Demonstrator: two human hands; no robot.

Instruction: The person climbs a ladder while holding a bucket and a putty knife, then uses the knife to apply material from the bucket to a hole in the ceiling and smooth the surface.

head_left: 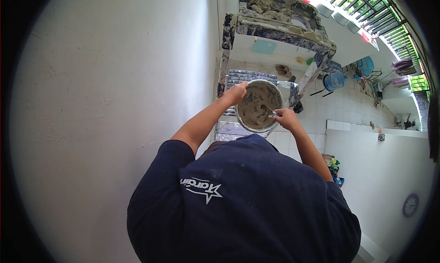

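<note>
A round bucket of grey-beige putty is in front of my chest, tilted so its inside faces me. My left hand grips its rim at the upper left, fingers wrapped over the edge. On the opposite side, my right hand is closed around the handle of a small putty knife. The knife's blade end is in the putty, partly covered by it. The putty surface looks thick and lumpy.
A putty-splattered stepladder stands just beyond the bucket. A bare white wall runs along my left. Below to the right are a tiled floor, blue water bottles and shoes. Window bars and a wall clock are at the right.
</note>
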